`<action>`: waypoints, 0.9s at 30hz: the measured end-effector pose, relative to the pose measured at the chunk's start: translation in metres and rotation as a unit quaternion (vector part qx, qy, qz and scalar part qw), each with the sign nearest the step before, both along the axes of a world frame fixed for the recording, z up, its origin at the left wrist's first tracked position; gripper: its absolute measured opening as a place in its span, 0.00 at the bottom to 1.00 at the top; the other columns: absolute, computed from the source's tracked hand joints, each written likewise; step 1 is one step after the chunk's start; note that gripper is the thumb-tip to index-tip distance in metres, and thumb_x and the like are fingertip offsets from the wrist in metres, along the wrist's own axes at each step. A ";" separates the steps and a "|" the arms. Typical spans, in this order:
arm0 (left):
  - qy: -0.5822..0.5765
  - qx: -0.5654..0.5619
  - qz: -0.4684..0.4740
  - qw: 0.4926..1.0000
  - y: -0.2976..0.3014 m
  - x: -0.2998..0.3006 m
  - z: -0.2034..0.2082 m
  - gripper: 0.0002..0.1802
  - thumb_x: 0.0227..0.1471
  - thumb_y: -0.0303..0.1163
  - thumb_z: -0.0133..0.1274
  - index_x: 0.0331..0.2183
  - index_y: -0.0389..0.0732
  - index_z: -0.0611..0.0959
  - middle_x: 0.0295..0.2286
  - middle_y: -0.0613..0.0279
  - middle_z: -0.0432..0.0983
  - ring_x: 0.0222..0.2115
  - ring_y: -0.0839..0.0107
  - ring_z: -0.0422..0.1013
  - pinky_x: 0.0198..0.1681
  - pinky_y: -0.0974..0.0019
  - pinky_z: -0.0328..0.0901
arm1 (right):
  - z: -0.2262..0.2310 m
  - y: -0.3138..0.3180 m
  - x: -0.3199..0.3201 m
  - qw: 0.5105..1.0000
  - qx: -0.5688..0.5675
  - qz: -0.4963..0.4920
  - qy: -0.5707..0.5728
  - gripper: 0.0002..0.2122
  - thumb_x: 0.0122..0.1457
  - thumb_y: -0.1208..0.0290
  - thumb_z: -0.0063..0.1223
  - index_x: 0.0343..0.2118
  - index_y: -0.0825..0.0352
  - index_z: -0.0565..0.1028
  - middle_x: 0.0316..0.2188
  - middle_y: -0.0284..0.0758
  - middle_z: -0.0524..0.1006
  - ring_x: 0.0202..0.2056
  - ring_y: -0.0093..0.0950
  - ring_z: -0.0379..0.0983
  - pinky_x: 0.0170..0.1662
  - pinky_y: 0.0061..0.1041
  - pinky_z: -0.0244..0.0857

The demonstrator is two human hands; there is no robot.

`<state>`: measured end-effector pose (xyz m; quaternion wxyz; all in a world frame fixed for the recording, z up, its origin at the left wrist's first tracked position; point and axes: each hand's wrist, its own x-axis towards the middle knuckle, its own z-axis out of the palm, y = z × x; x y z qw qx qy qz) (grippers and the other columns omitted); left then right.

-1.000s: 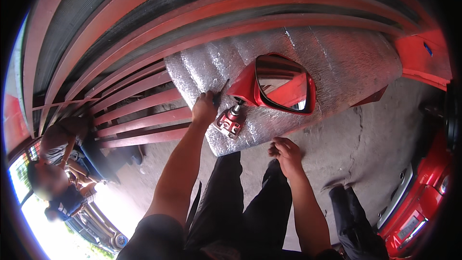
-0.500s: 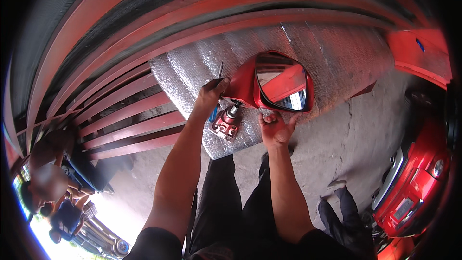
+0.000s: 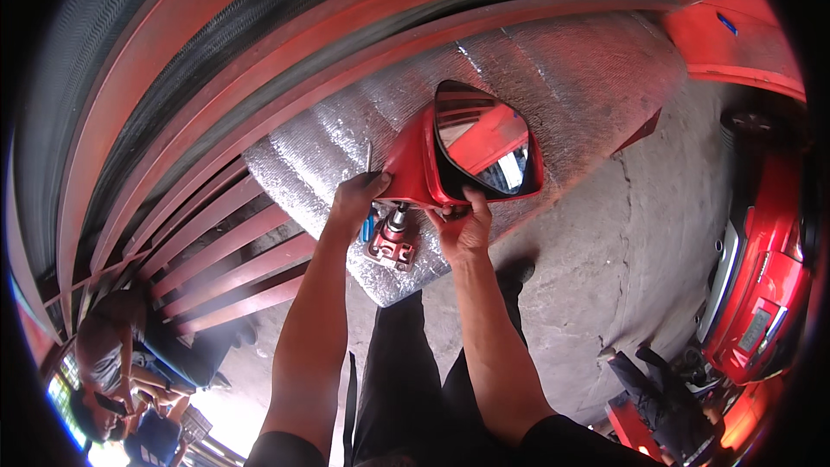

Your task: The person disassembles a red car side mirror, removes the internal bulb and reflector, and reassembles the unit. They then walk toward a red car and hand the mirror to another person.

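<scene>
A red car side mirror (image 3: 413, 153), its glass (image 3: 484, 140) facing up toward me, is held over a silver foil-covered pad (image 3: 596, 86). My left hand (image 3: 356, 197) is closed at the housing's left end, thumb on the red shell. A thin metal rod (image 3: 369, 156) sticks up beside that hand; its lower end is hidden. My right hand (image 3: 462, 227) grips the mirror's lower rim, thumb over the edge of the glass and fingers underneath. Below the housing shows the mirror's red mounting base (image 3: 392, 251) with a metal pivot. A blue object (image 3: 368, 227) is partly hidden beside it.
Red metal slats (image 3: 233, 246) run along the left and curve across the far side. On the right stand a red car (image 3: 761, 294) and a red panel (image 3: 735, 35). People are at the lower left (image 3: 112, 337); another person's dark-trousered legs (image 3: 661, 398) are lower right.
My right hand, spread open below the mirror before, has closed on its lower rim. The mirror and both hands sit further left in view, which has also shifted.
</scene>
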<state>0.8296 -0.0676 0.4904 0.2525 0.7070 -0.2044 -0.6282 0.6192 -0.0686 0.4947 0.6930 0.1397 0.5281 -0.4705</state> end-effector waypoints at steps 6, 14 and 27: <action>0.016 -0.007 0.005 1.000 0.014 -0.004 0.001 0.29 0.59 0.49 0.59 0.48 0.31 0.84 0.37 0.56 0.83 0.37 0.69 0.76 0.38 0.63 0.70 | 0.004 -0.002 -0.010 0.999 0.001 0.030 -0.026 0.02 0.55 0.73 0.51 0.27 0.60 0.74 0.21 0.28 0.71 0.25 0.22 0.67 0.49 0.46 0.77; 0.077 -0.020 0.063 0.995 0.025 -0.015 0.008 0.26 0.61 0.45 0.60 0.50 0.31 0.83 0.36 0.58 0.81 0.40 0.71 0.76 0.38 0.67 0.74 | 0.007 0.004 -0.024 0.998 0.003 0.067 0.000 0.04 0.56 0.73 0.45 0.25 0.64 0.70 0.21 0.32 0.70 0.25 0.25 0.68 0.51 0.55 0.77; 0.168 -0.071 0.079 0.980 0.035 -0.050 0.039 0.26 0.62 0.43 0.60 0.50 0.29 0.82 0.38 0.57 0.82 0.38 0.72 0.76 0.43 0.67 0.70 | 0.063 0.015 -0.062 0.995 0.018 0.073 0.065 0.13 0.63 0.69 0.38 0.40 0.72 0.72 0.32 0.40 0.74 0.34 0.35 0.74 0.54 0.62 0.73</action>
